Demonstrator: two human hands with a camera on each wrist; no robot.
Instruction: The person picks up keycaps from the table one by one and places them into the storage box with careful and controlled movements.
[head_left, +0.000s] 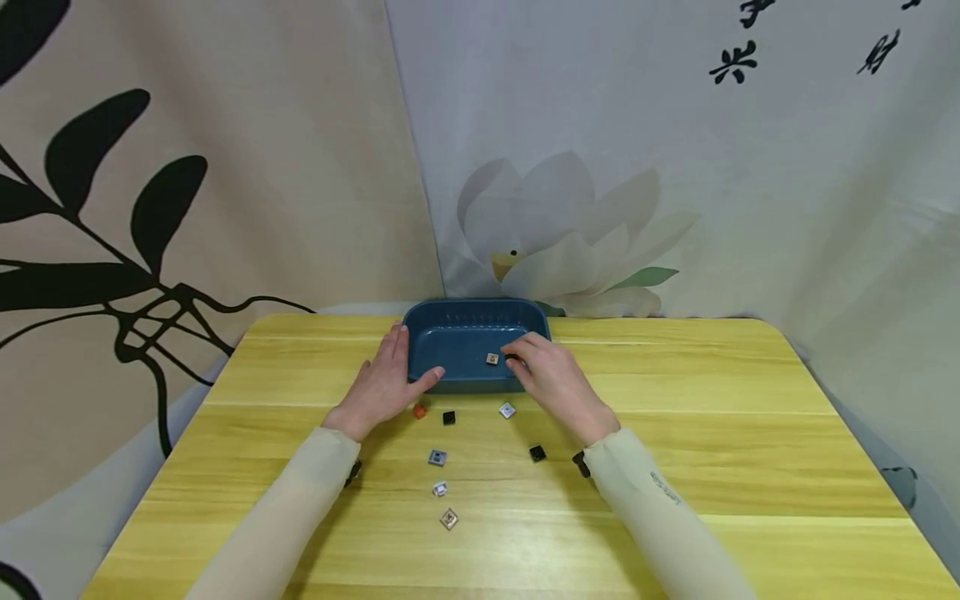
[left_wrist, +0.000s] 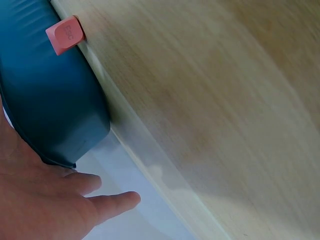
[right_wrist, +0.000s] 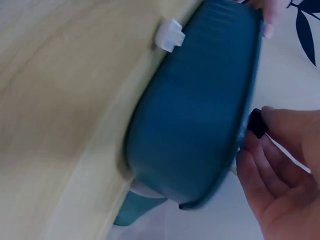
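Note:
A dark blue tray [head_left: 465, 386] stands near the table's far edge. My left hand [head_left: 381, 385] rests over its left end with fingers stretched out and the thumb along the front rim. My right hand [head_left: 557, 385] is at the tray's right end, pinching a small black keycap [right_wrist: 257, 123] between thumb and fingers by the rim. Inside the tray lies a small pale square piece with a brown middle [head_left: 492, 359]. Just in front of the tray sit an orange-red Esc keycap [left_wrist: 65, 35] near my left thumb, a black keycap [head_left: 448, 417] and a whitish keycap [head_left: 507, 410].
Nearer on the wooden table [head_left: 712, 483] lie a grey-blue keycap [head_left: 437, 457], a small white piece [head_left: 440, 488], a pale brownish square piece [head_left: 449, 519] and another black keycap [head_left: 537, 453]. A printed curtain [head_left: 300, 167] hangs behind the table.

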